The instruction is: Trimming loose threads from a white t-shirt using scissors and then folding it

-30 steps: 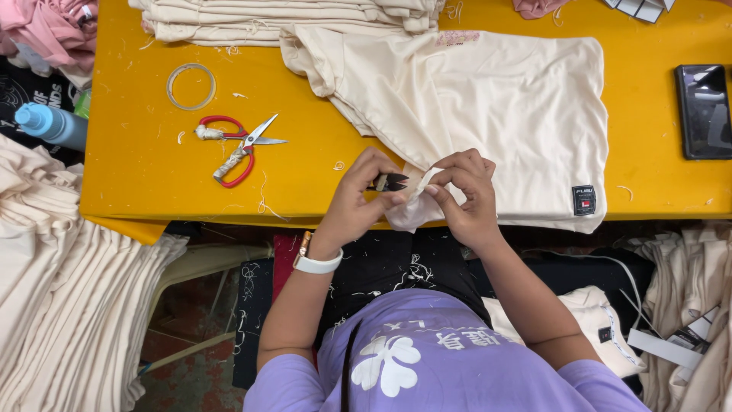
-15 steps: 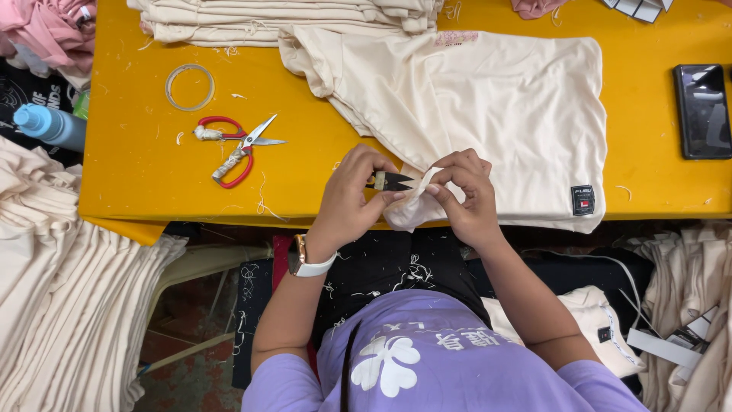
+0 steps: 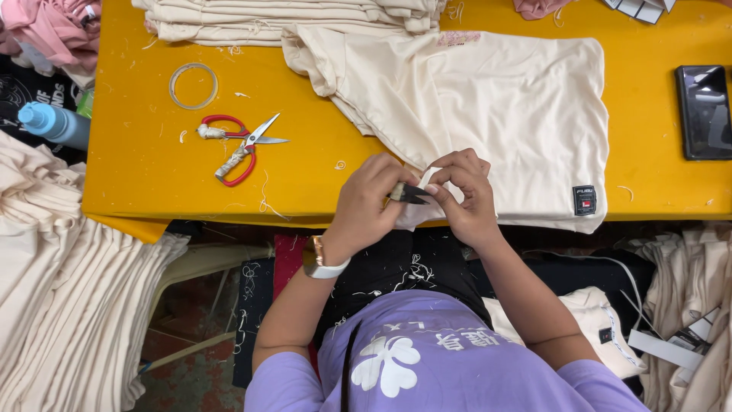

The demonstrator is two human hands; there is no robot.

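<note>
Person sits at the near edge of a yellow surface (image 3: 137,175), both hands over a cream shirt (image 3: 503,99) that lies spread across the middle-right of it.

Left hand (image 3: 366,202) grips small dark snips (image 3: 408,194), fingers closed round the handle, tips pointing right toward the other hand. Right hand (image 3: 465,194) pinches a fold of the shirt's near hem, thumb and forefinger clamped on the cloth, lifting it just off the edge. Snips' tips sit right at the pinched bit; whether they touch a loose thread there can't be told, too small.

Progress, as a judgement: trimming on this shirt looks underway, not finished. Shirt lies spread, not folded, and the hem is in hand. Thread scraps litter the surface, esp. near the middle and left, so cutting has plainly gone on here. Folded cream stack (image 3: 290,19) at the far edge prob. holds done or waiting pieces, can't say which. More cream cloth hangs in piles (image 3: 53,290) off the left side and on the right by the person's lap, so a fair bit seems left.

Other stuff: red-handled scissors (image 3: 236,145) lie unused toward the left, a clear tape ring (image 3: 193,85) beyond them, a blue bottle (image 3: 53,123) off the left edge, a dark phone (image 3: 705,111) at the right edge.
</note>
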